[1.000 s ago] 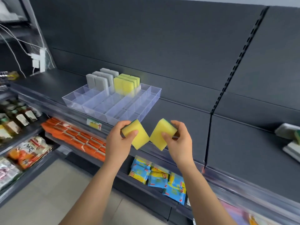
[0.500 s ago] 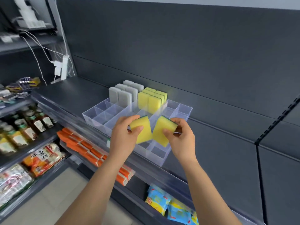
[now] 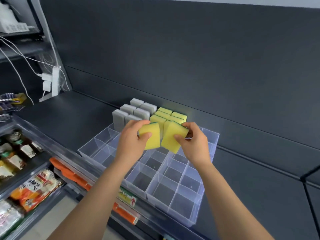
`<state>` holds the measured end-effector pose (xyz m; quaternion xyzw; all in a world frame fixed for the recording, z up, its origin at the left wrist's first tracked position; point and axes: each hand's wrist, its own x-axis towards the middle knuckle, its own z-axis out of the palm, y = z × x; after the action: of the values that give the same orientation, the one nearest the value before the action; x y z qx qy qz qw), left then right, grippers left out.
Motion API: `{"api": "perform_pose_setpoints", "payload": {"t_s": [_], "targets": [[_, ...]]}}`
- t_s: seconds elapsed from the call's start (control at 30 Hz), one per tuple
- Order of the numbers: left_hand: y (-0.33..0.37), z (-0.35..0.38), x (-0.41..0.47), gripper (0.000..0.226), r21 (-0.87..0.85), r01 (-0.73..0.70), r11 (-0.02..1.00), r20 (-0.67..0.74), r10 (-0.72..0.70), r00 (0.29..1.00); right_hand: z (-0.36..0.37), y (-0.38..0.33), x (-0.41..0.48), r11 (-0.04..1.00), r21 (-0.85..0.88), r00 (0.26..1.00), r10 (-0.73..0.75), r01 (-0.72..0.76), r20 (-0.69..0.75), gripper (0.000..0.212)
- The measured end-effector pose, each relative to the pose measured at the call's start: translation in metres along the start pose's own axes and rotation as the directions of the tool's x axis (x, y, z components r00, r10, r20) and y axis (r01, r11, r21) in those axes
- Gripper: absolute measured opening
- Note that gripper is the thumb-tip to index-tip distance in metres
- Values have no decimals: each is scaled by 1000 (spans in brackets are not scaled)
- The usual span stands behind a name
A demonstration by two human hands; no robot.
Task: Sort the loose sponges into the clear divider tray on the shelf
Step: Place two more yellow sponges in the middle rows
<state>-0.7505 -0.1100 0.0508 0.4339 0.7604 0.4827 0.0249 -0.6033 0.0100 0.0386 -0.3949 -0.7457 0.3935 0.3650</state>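
Observation:
The clear divider tray (image 3: 180, 201) stands on the dark shelf, its front compartments bare. Several grey sponges (image 3: 133, 111) fill its back left cells and several yellow sponges (image 3: 171, 116) stand upright in the back middle cells. My left hand (image 3: 132, 141) grips one yellow sponge (image 3: 153, 137) with a green backing. My right hand (image 3: 194, 144) grips a second yellow sponge (image 3: 173, 138). Both sponges hang side by side, tilted, just above the tray's middle rows and in front of the yellow stack.
The dark shelf (image 3: 72, 116) stretches left of the tray to a white power strip with cables (image 3: 54, 82). Below are bottles (image 3: 26, 149), orange packets (image 3: 72, 175) and snack bags (image 3: 34, 187). A price label (image 3: 127, 196) sits on the shelf's front edge.
Both hands have carried their yellow sponges up and forward, from in front of the shelf edge to above the tray's middle rows. The view has moved closer to the tray.

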Motion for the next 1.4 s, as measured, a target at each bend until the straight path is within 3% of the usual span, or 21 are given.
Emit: {"api": "perform_pose_setpoints", "payload": {"t_s": [0.5,0.83,0.93,1.17,1.4], "targets": [[-20,-2,76,33,24,-179,984,113,175,978,35,0,53,936,-352,999,-21,11,-26,33],[-23,3,108,34,80,-304,949,376,254,891,40,-3,48,845,-530,997,-70,71,23,34],[-21,3,115,33,97,-333,938,390,272,880,37,-3,48,817,-571,997,-67,76,38,32],[-22,14,123,31,174,-350,921,522,215,826,48,10,46,679,-732,998,-9,55,67,37],[-30,29,125,31,254,-374,892,541,189,819,56,21,41,704,-710,999,-37,24,-3,38]]}}
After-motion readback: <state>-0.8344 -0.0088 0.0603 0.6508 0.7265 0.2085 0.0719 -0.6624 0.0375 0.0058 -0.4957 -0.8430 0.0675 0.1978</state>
